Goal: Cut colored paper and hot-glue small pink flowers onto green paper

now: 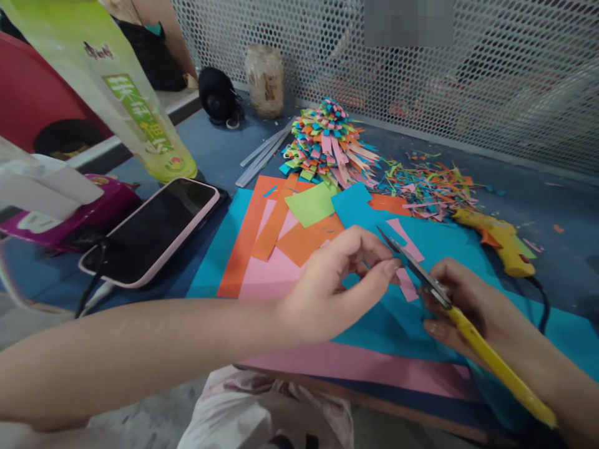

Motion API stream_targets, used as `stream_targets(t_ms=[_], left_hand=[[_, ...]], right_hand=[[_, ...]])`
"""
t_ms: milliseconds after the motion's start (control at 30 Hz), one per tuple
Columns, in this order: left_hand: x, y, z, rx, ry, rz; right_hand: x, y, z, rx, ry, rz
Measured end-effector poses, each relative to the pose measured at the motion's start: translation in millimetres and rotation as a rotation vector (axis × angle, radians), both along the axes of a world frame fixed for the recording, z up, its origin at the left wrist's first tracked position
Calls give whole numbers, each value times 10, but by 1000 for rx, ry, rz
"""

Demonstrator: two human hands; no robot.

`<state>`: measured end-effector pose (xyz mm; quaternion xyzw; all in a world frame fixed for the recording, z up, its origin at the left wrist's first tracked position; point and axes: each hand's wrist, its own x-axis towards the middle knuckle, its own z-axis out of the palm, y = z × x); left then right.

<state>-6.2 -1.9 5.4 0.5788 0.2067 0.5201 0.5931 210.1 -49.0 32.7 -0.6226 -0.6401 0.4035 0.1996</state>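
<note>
My right hand (482,305) grips a pair of scissors (456,313) near the pivot, with the yellow handles trailing down to the lower right. The blades point up and left, passing close to the fingertips of my left hand (349,284). Thumb and fingers of that left hand are pinched together; whatever is between them is too small to make out. Below lie blue sheets of paper (397,337) and pink strips (406,240). A lime green square (312,204), a blue piece (353,204) and orange pieces (309,240) lie just beyond the left hand.
Behind the sheets stands a cone of fringed coloured paper (327,146), with a heap of paper scraps (430,187) beside it. A yellow glue gun (500,240) lies at right. On the left are a phone (154,231), a purple power strip (93,206) and a drink bottle (140,106).
</note>
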Motion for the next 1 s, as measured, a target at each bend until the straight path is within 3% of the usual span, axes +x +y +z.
stream_targets(t_ms=[1000], left_hand=[[-20,14,45,-34,-22,1]], right_hand=[[4,-24,-21,-36,-38,7]])
